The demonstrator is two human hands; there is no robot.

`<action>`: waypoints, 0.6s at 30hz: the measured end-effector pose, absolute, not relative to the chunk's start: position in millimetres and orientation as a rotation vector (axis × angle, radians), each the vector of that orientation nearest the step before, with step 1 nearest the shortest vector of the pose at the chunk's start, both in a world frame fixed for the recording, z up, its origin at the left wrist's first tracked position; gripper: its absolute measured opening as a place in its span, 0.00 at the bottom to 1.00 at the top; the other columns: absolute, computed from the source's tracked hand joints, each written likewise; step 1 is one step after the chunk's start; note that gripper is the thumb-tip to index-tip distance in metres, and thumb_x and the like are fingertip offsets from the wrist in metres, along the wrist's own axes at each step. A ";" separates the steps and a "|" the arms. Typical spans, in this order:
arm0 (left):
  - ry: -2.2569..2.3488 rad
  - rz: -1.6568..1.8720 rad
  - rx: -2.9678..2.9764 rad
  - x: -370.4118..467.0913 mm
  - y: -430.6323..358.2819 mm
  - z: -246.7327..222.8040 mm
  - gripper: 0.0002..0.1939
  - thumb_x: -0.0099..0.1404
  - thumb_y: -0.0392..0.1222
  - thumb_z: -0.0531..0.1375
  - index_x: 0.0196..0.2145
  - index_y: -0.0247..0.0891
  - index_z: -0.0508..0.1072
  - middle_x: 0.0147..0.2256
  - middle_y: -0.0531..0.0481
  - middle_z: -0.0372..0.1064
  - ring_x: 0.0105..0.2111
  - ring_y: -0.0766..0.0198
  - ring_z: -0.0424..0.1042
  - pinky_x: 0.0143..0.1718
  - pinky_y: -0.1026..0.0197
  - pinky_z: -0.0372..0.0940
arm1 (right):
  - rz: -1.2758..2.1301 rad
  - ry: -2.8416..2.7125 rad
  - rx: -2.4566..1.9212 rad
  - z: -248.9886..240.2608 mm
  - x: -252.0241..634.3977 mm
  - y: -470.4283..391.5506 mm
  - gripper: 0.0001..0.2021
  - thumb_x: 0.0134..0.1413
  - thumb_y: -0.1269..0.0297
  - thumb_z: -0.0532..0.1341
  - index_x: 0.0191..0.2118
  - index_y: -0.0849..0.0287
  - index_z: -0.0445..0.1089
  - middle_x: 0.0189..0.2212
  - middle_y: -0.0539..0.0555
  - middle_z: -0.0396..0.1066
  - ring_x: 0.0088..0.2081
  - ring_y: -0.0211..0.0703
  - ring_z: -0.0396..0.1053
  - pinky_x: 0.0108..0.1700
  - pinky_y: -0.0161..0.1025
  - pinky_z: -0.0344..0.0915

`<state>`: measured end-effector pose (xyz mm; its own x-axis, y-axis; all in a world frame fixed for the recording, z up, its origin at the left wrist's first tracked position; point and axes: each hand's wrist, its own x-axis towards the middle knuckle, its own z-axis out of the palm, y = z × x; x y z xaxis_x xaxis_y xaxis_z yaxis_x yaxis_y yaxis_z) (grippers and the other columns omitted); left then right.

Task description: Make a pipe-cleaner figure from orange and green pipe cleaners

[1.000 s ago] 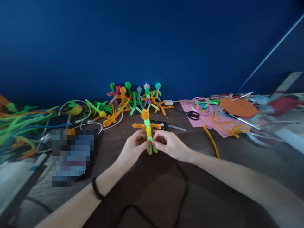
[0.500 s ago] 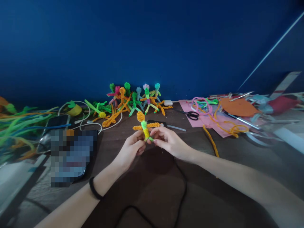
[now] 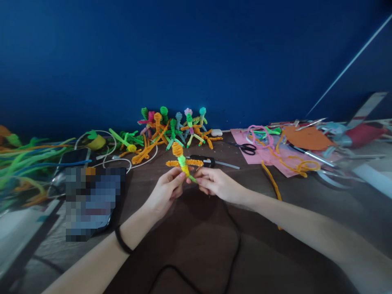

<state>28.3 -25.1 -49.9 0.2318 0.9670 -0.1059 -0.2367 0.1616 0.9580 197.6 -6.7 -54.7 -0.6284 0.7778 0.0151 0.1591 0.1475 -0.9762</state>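
A pipe cleaner doll (image 3: 181, 159) is held up over the middle of the table, its head and outstretched arms orange, its chest light green, its waist yellow and its legs green. My left hand (image 3: 168, 187) pinches the yellow lower body between thumb and fingers. With closed fingertips my right hand (image 3: 217, 182) grips the end of a green leg. The doll leans slightly to the left. Part of its lower body is covered by my left fingers. Just behind it lies a black hot glue gun (image 3: 206, 160), partly hidden.
Several finished pipe cleaner dolls (image 3: 173, 130) stand against the blue wall. Loose pipe cleaners (image 3: 27, 163) and a phone (image 3: 102, 200) lie left. Scissors (image 3: 248, 149), pink sheets (image 3: 266, 153) and an orange pipe cleaner (image 3: 272, 179) lie right. A black cord (image 3: 237, 241) crosses the front.
The doll has tilted to the left. My left grip now sits over its yellow waist, and my right fingers have closed on the green leg, which points out to the right.
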 end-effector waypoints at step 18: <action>1.155 1.095 1.377 32.2 -27.7 -54.0 0.08 0.60 0.46 0.53 0.29 0.39 0.63 0.19 0.59 0.52 0.18 0.71 0.53 0.20 0.67 0.51 | 1.517 -2.065 -0.910 -47.9 193.1 -16.8 0.11 0.60 0.63 0.47 0.27 0.61 0.54 0.18 0.44 0.51 0.20 0.29 0.48 0.23 0.30 0.48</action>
